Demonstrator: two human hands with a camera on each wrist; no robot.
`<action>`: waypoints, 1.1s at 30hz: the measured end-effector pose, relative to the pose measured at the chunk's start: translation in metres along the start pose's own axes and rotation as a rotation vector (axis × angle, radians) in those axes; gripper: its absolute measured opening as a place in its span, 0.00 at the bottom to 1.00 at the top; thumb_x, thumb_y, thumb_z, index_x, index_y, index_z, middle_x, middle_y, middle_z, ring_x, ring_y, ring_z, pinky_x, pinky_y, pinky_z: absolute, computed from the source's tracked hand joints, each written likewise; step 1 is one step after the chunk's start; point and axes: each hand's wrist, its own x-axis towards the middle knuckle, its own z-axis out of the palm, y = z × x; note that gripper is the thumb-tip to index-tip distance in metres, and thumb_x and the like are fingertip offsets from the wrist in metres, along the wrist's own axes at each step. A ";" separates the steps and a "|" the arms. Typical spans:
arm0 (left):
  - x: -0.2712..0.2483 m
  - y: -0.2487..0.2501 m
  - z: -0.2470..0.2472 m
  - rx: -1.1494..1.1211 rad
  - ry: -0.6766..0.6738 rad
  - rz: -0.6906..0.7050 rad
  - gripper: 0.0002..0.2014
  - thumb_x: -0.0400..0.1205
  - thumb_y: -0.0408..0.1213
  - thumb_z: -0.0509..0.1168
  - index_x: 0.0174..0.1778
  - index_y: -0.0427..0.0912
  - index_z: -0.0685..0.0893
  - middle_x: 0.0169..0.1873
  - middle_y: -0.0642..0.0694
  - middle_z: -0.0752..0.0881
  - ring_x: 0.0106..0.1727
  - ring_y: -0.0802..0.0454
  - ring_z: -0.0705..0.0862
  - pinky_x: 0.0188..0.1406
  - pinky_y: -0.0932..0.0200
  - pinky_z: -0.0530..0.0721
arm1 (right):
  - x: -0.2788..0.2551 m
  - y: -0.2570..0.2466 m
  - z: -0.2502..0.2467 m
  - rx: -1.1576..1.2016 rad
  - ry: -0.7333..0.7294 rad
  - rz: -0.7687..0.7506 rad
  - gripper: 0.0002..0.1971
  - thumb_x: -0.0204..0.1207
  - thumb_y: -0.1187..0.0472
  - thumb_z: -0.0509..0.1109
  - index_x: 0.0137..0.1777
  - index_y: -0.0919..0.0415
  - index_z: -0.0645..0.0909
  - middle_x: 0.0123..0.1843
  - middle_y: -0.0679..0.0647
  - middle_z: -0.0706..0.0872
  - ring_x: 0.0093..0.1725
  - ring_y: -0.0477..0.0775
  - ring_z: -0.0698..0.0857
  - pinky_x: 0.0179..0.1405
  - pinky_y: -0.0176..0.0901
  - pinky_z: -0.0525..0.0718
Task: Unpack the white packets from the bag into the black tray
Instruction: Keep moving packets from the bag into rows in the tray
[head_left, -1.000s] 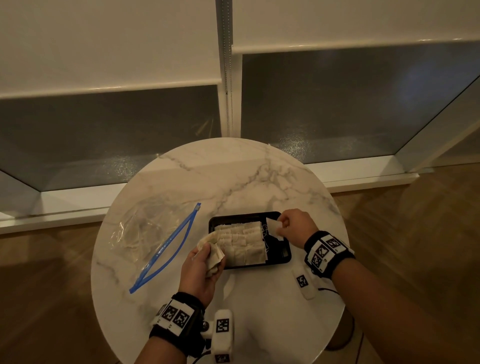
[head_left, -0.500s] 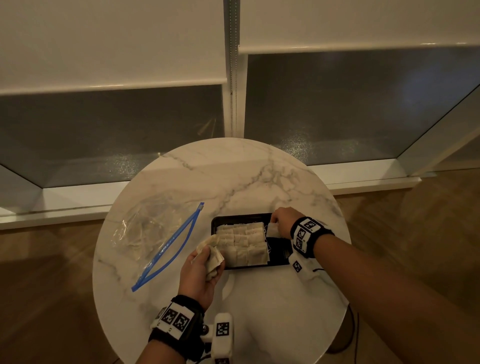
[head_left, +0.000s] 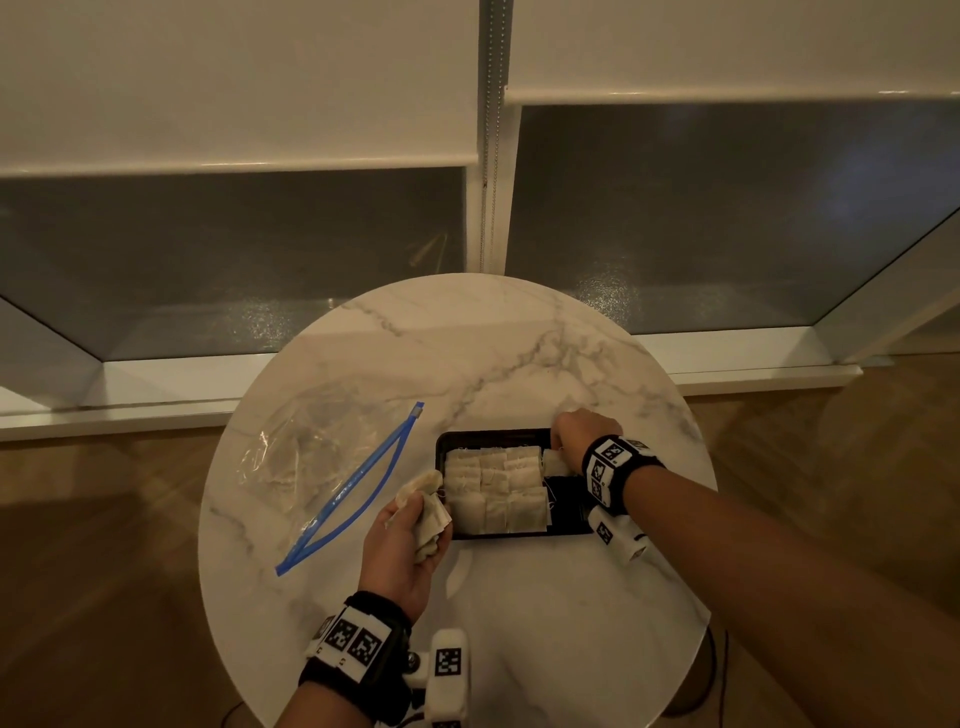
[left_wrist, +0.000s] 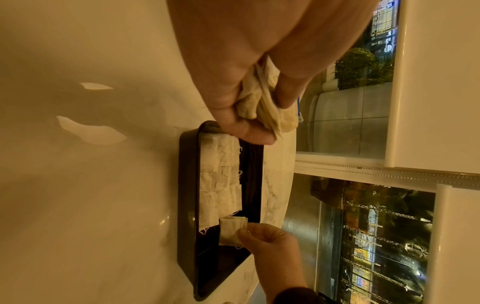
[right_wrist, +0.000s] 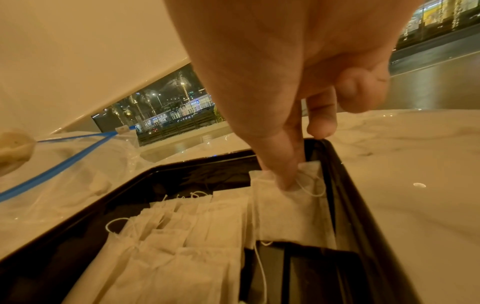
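A round marble table with grey veins holds everything. It looks hard, smooth and shiny. On its left side lies the clear plastic zip bag with a blue zip strip. It is thin and crinkly and lies flat with its mouth open. A few pale shapes show through it, but I cannot tell for sure if they are packets.

Next to the bag is the black tray. It is a shallow box shape with smooth, shiny walls. Rows of white packets lie flat in its left part. They are small soft squares of thin paper with little strings. The right part is mostly bare.

The left hand is curled tight around a crumpled bunch of packets, just beside the tray's left edge.

The right hand pinches one packet by its top edge, low in the tray's far right corner, right next to the rows.

To do this well, I think the packet should go down flat, edge to edge with the others. Then the pinch should let go gently, so the string does not drag it out of line.
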 end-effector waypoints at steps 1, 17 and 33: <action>0.000 0.000 0.000 -0.001 0.002 0.001 0.14 0.89 0.35 0.62 0.69 0.38 0.80 0.61 0.34 0.86 0.55 0.43 0.86 0.53 0.51 0.86 | 0.001 -0.001 0.000 -0.010 0.006 -0.001 0.13 0.76 0.65 0.68 0.56 0.50 0.87 0.56 0.54 0.87 0.52 0.58 0.87 0.48 0.45 0.83; -0.005 -0.003 -0.001 0.026 -0.012 0.015 0.12 0.88 0.35 0.62 0.68 0.40 0.80 0.58 0.35 0.87 0.54 0.44 0.86 0.50 0.51 0.87 | -0.009 0.002 -0.005 0.061 0.146 0.035 0.09 0.75 0.63 0.68 0.53 0.51 0.83 0.55 0.53 0.85 0.54 0.58 0.84 0.48 0.48 0.83; -0.024 -0.006 0.026 -0.019 -0.205 0.081 0.19 0.89 0.39 0.58 0.75 0.38 0.78 0.64 0.35 0.88 0.63 0.41 0.87 0.60 0.49 0.85 | -0.134 -0.075 -0.015 1.117 0.074 -0.286 0.06 0.72 0.50 0.77 0.43 0.51 0.88 0.39 0.47 0.89 0.39 0.41 0.84 0.47 0.44 0.86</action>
